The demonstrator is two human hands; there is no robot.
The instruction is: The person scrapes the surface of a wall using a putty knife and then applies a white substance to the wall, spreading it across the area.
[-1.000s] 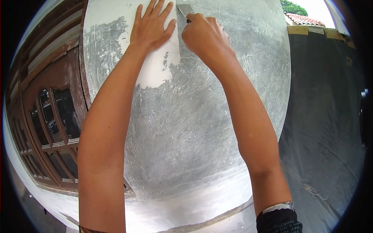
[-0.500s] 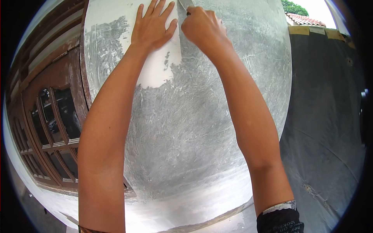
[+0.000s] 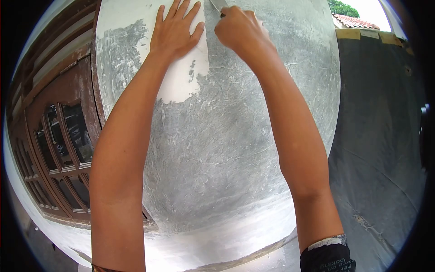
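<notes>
My left hand lies flat with spread fingers on a white layer that covers part of the grey wall. This layer has a straight right edge and a ragged lower one. My right hand is closed round the dark handle of a putty knife, most of which the fingers hide. Its metal blade points up and left, close to the white layer's right edge at the top of the view.
Left of the wall is a brown wooden window frame with glass panes. A dark sheet hangs at the right, with a tiled roof and a tree beyond. The wall's bottom band is whitish.
My right hand has shifted slightly right with the putty knife, and more of the blade shows. My left hand stays flat on the white layer.
</notes>
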